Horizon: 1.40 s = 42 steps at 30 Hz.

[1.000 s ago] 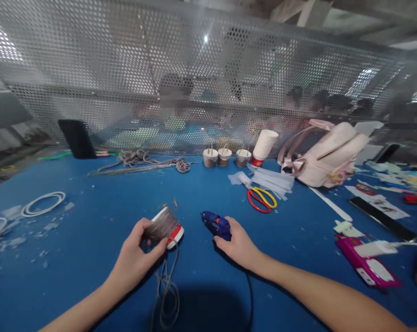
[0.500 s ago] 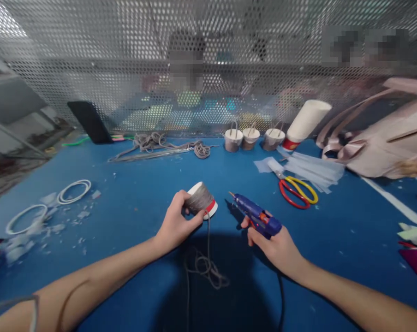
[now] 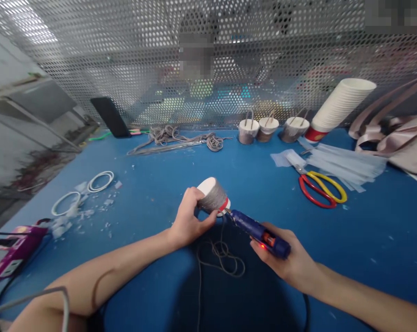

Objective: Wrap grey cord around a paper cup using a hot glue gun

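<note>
Tilted in my left hand is a paper cup, its side wound with grey cord and a red band showing near the rim. My thumb presses by that band. From the cup a loose grey cord trails down onto the blue table. My right hand is wrapped round a blue hot glue gun with a lit red light. The gun's nozzle meets the cup at the red band, or lies right beside it; whether it touches I cannot tell.
Behind stand several cord-wrapped cups, stacked paper cups and a phone. Grey cord bundles lie at the back. Scissors and translucent strips are at right. White rings and a purple power strip are left.
The glue gun has come left, and its nozzle is now at the cup's red band. My left hand still holds the cup. The camera view has shifted left.
</note>
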### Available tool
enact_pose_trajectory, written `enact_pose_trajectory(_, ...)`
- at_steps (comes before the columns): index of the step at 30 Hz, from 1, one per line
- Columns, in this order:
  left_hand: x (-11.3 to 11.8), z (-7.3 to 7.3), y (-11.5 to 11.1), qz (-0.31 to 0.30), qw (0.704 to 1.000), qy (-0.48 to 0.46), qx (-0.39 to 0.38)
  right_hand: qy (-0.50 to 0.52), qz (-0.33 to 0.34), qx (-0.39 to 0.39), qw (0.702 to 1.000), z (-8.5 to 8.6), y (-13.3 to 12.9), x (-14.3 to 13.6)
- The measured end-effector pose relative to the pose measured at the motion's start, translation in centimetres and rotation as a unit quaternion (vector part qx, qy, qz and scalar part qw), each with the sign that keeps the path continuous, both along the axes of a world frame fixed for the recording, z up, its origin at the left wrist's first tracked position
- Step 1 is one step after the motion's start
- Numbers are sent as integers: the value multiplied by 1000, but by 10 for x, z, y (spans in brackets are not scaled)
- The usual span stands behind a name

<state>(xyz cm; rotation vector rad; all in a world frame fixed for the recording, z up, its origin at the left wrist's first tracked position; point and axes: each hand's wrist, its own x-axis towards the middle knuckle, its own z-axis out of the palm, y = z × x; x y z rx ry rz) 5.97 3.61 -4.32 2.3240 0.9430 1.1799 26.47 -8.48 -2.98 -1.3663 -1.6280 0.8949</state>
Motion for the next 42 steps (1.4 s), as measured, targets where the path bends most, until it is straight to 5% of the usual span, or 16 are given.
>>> enact_pose_trajectory(5, -1, -1, 0, -19, 998, 6, 52, 8, 20, 24, 999, -4, -1, -1)
enact_pose_trajectory(26, 1, -3, 2, -41, 999, -2, 25, -35, 21, 110, 993, -8, 0, -5)
enact_pose_trajectory(35, -1, -3, 1, -53, 996, -39, -67, 13, 22, 14, 1000, -2, 1, 2)
enact_pose_trajectory(42, -3, -1, 2, -81, 991, -50, -98, 34, 38, 17, 999, -4, 0, 0)
